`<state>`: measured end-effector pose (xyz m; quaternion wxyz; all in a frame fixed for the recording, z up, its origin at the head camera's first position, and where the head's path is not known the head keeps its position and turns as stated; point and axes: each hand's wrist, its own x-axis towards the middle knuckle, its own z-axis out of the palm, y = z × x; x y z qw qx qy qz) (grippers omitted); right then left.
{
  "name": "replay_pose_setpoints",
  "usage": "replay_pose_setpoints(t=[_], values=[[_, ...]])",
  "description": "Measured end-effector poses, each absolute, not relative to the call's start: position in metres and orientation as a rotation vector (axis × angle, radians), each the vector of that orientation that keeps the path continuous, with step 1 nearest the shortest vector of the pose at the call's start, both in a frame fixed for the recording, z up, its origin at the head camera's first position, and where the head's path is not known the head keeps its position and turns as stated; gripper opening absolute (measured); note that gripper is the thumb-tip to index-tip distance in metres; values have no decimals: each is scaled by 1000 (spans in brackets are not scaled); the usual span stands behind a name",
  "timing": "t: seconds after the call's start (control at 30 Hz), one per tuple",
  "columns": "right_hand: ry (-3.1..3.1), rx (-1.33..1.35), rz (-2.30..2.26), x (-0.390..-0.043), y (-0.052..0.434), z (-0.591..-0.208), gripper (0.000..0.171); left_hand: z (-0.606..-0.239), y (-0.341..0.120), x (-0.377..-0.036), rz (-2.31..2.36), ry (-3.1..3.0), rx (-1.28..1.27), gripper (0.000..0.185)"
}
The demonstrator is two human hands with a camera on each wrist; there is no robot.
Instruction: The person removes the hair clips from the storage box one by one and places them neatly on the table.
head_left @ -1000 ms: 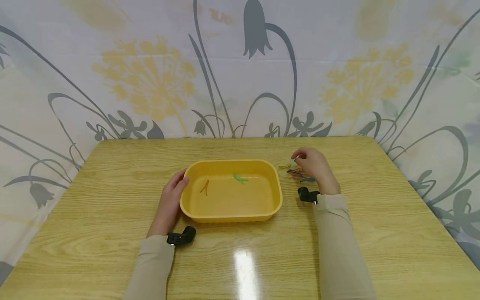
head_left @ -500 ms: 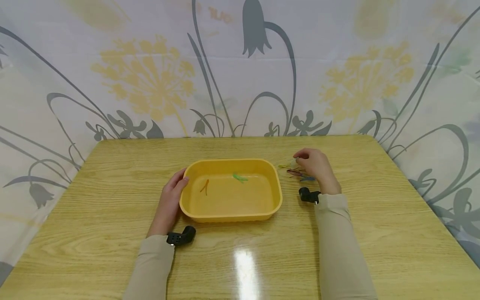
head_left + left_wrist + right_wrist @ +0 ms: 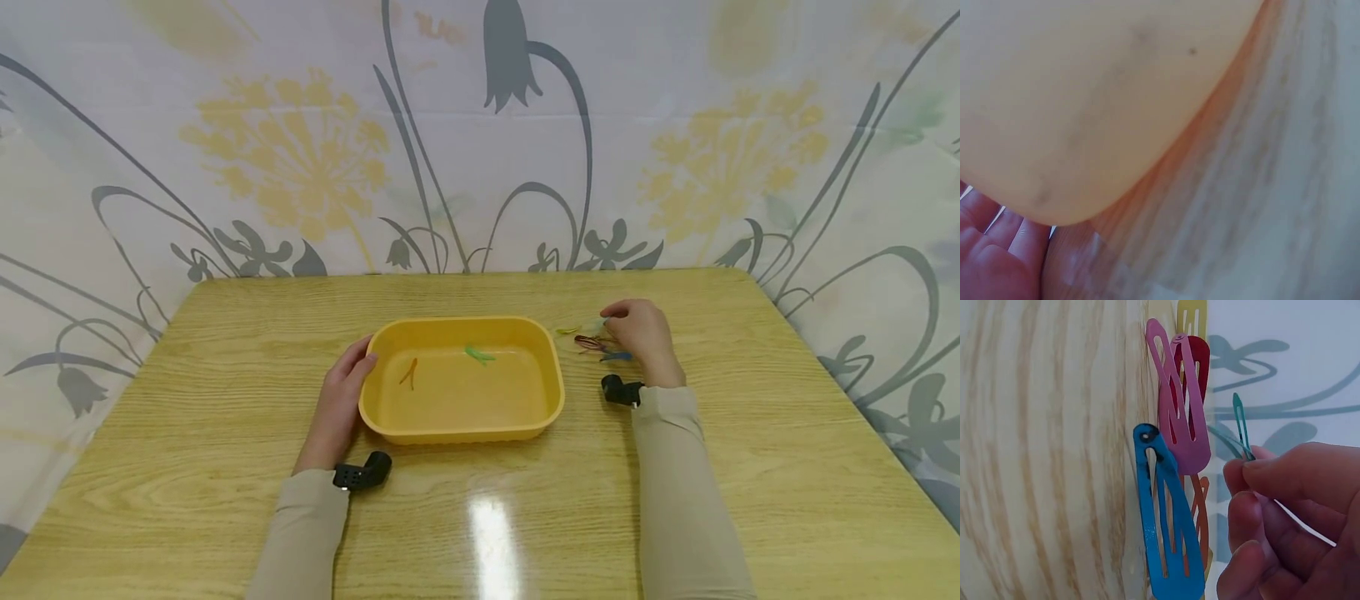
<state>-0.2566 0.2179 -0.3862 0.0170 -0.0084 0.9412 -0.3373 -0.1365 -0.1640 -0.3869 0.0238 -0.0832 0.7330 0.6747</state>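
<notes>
My left hand (image 3: 343,390) holds the left end of a yellow plastic basin (image 3: 461,437), thumb at the rim and fingers along the outer wall. Inside the basin lie an orange hair clip (image 3: 412,367) and a green hair clip (image 3: 476,356). Beyond the basin's right side, my right hand (image 3: 637,332) pinches a teal snap hair clip (image 3: 1240,415) between thumb and forefinger. Close by it is a loose pile on the table: a blue hair clip (image 3: 1177,586), a pink one (image 3: 1186,456), a red one (image 3: 1200,353), a yellow one (image 3: 1191,311) and an orange one (image 3: 1203,515).
Everything rests on a wood-grain table (image 3: 187,400). A flower-printed cloth (image 3: 480,167) hangs behind it. Black wrist cameras sit at the left cuff (image 3: 311,492) and the right cuff (image 3: 666,404).
My right hand has moved slightly to the right, uncovering more of the hair clip pile. The left hand and the basin have stayed in place.
</notes>
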Motion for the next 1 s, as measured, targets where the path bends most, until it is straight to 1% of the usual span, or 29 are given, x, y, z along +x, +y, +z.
replay_pose_setpoints(t=[0.37,0.77,1.0], values=[[2903,30,-1052,-253,219,-387,36,-388,-164,-136,2102,2253,-247,45],[2916,23,-919,-259,215,-391,32,-391,-167,-138,2129,2232,-245,45],[2920,12,-902,-257,216,-393,31,-407,-171,-145,2137,2247,-244,47]])
